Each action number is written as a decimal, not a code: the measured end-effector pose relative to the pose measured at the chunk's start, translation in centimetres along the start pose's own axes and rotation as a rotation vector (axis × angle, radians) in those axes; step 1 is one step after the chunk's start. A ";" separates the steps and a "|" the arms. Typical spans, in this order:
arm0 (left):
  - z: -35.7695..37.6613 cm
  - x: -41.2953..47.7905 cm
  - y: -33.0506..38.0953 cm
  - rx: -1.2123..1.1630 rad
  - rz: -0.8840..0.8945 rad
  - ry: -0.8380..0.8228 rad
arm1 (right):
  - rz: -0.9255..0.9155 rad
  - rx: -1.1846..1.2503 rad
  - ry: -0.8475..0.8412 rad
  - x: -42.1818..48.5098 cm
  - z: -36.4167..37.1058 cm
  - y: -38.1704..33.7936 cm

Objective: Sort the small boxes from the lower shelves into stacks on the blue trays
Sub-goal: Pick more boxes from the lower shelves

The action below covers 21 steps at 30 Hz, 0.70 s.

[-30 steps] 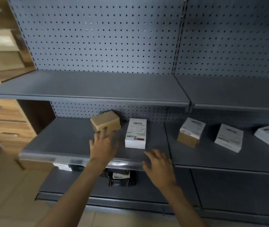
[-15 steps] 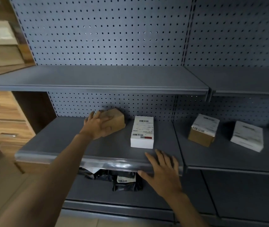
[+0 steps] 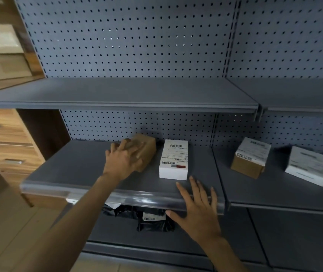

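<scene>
Your left hand (image 3: 124,160) wraps the brown box (image 3: 148,147), 9 o'clock of the white box (image 3: 173,160), to lift it; right hand (image 3: 198,210) splayed flat, likely bracing on the shelf edge (image 3: 74,193).

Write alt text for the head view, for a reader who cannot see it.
The left hand grips a brown box on a grey shelf, while the right hand rests flat on the shelf's front edge. A white labelled box lies right of the brown one.
</scene>
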<state>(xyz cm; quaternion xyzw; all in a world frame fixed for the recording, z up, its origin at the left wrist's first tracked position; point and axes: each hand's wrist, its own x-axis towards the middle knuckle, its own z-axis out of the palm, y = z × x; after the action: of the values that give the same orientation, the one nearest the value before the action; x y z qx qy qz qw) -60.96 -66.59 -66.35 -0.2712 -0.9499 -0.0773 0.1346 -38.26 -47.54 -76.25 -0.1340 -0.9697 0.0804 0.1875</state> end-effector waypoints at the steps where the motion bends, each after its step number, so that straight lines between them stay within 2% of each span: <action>1: 0.0 -0.5 0.7 -0.002 -0.019 0.024 | -0.001 -0.001 0.002 0.0 0.0 0.1; 6: -0.2 -2.3 2.9 -0.048 -0.096 0.126 | -0.006 -0.007 -0.003 0.0 0.2 0.2; 12: -0.6 -3.8 2.7 0.076 -0.093 0.166 | -0.012 -0.001 -0.029 0.0 0.0 0.3; 21: -1.7 -4.4 2.4 -0.017 -0.249 0.139 | 0.001 -0.010 -0.067 0.0 -0.4 0.0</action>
<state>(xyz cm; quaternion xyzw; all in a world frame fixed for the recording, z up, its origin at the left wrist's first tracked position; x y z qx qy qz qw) -55.72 -67.17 -65.92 -0.1461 -0.9639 -0.1200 0.1873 -38.08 -47.46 -75.87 -0.1329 -0.9758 0.0800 0.1542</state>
